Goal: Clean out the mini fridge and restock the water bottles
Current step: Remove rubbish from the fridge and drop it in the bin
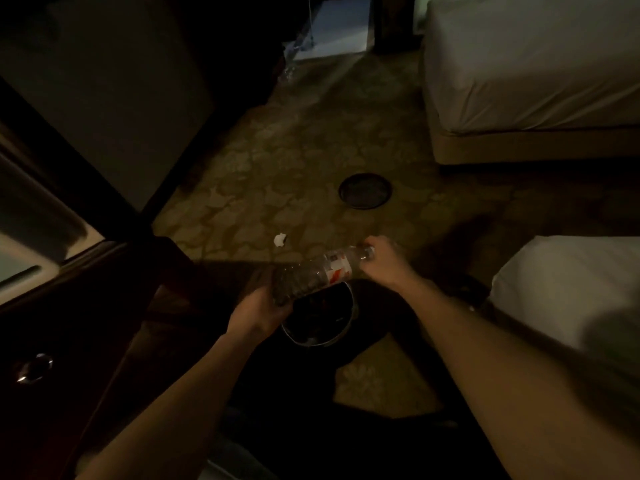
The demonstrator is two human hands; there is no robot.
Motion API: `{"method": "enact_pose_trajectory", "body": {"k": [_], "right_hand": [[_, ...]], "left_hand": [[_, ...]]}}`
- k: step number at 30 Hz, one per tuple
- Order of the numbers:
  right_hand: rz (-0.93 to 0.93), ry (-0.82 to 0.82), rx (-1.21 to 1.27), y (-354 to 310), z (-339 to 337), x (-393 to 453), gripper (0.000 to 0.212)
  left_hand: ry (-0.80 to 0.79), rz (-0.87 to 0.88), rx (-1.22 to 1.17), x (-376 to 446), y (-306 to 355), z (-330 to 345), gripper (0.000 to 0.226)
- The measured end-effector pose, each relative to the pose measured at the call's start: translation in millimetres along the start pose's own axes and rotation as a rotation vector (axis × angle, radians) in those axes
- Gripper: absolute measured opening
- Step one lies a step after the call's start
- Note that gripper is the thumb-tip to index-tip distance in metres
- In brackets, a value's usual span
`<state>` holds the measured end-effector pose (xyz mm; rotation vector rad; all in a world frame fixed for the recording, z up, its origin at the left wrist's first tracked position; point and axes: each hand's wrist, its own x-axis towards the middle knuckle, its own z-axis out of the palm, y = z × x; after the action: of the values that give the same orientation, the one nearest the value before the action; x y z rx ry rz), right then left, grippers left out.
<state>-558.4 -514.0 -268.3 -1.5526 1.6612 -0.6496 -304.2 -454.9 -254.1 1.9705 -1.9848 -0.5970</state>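
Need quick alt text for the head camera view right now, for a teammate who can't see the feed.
Two bare hands hold a clear plastic bottle on its side above a small dark bin: the left hand grips its base, the right hand its cap end. A white scrap and a round dark tray lie on the patterned carpet, between dark furniture and white beds.

I'm looking into a dim hotel room. Two beds with white sheets (526,60) fill the right side of the frame, patterned carpet (277,168) covers the middle, and dark wooden furniture (86,306) with a drawer knob (34,367) stands lower left.
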Motion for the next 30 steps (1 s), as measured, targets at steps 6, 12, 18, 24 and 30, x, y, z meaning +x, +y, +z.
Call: {"method": "enact_pose_trajectory", "body": {"k": [6,12,18,24,30], "right_hand": [[0.004,-0.140,-0.033,18,37,33,0.048],[-0.033,-0.186,-0.078,30,62,44,0.046],[-0.078,-0.205,-0.106,24,66,40,0.043],[-0.050,-0.217,-0.140,17,66,31,0.039],[-0.120,-0.292,-0.354,-6,73,17,0.034]], "left_hand": [[-0.033,-0.128,0.016,37,-26,30,0.082],[-0.067,-0.162,-0.012,38,-51,40,0.082],[-0.064,-0.227,0.065,28,-62,34,0.074],[-0.041,-0.183,0.081,16,-55,24,0.072],[0.001,-0.078,0.139,-13,-48,7,0.069]]}}
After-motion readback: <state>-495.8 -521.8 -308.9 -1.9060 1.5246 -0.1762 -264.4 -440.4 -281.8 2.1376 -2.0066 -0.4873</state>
